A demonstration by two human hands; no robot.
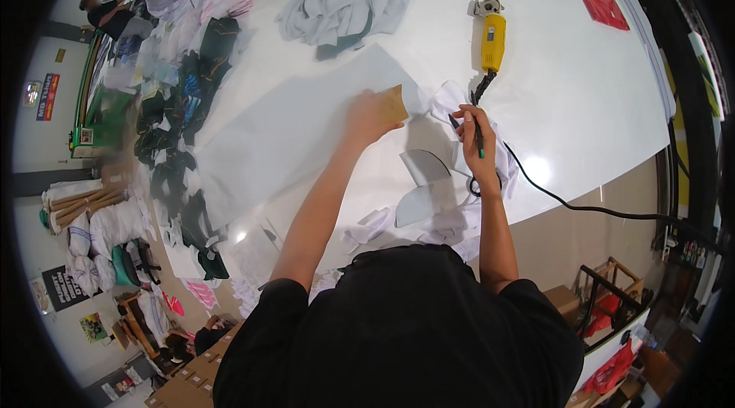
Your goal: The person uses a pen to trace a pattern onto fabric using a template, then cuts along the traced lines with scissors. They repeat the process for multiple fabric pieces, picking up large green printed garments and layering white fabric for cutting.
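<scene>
A brown card piece (393,104) is being grasped by the left grip (373,115), which is appearing blurred, above the right end of a light grey fabric sheet (298,117); whether the sheet is being touched by the card cannot be told. A black pen with a green end (479,136) is being held between the fingers of the right grip (470,123), just beside some bunched white fabric (445,97). On the white surface (566,102), two curved grey cut pieces (426,169) are lying nearer to the body. Beyond the right grip, a yellow electric cutter (494,42) is resting, its black cable (612,215) running rightward. Farther away, a crumpled grey cloth heap (352,6) is lying.
</scene>
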